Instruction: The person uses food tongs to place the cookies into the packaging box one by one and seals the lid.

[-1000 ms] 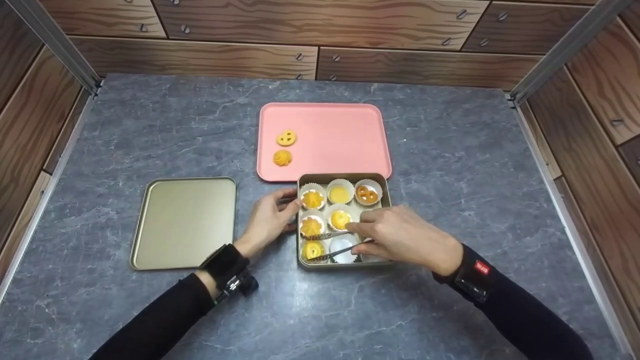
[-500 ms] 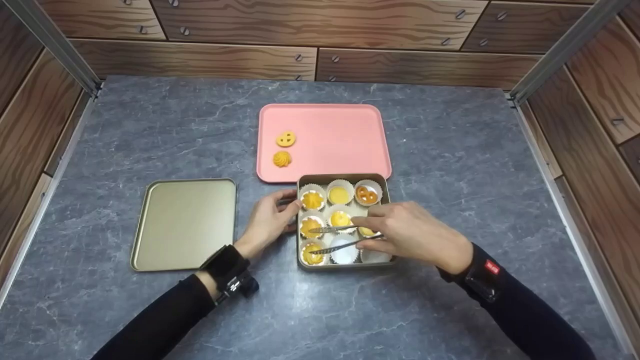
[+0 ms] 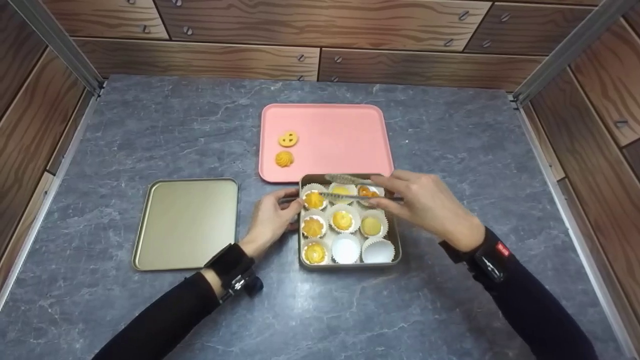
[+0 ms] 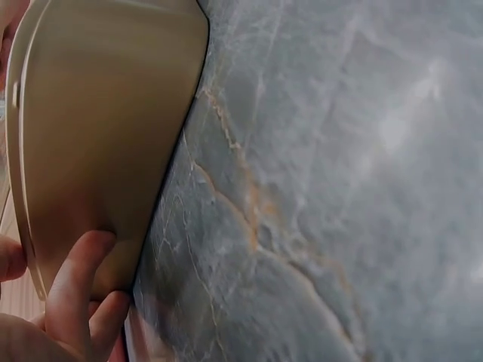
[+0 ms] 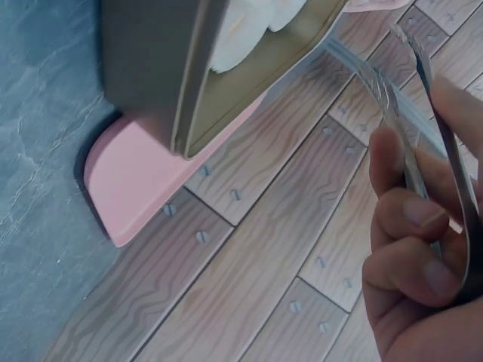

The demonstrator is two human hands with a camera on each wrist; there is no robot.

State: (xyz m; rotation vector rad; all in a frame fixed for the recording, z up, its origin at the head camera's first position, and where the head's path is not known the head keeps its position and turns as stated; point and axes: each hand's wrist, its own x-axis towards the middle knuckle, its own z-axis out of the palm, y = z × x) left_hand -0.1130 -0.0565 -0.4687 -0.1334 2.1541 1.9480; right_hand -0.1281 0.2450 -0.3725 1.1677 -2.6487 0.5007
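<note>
My left hand (image 3: pixel 270 217) has its fingers against the outer left wall of a gold square tin (image 3: pixel 345 267), thumb by the rim. In the left wrist view, fairly straight fingertips press the tin's side (image 4: pixel 113 151). My right hand (image 3: pixel 432 205) holds metal tongs (image 5: pixel 464 188) with serrated tips, arms apart, nothing visible between them. They hover over the tin's back row, partly covering a pale round cookie (image 3: pixel 341 190) and a pretzel-shaped cookie (image 3: pixel 369 192). Other paper cups hold a star-shaped cookie (image 3: pixel 314 227), a swirl cookie (image 3: pixel 315 253) and a round cookie (image 3: pixel 371 226).
Two front cups, a middle one (image 3: pixel 346 248) and a right one (image 3: pixel 378 250), hold no cookie. Behind the tin lies a pink tray (image 3: pixel 345 135) bearing a holed cookie (image 3: pixel 288 139) and a swirl cookie (image 3: pixel 284 159). A gold lid (image 3: pixel 187 225) lies left.
The right hand has lifted the tongs from the front-left cups and moved them back over the far row. The left hand has stayed at the tin's side.
</note>
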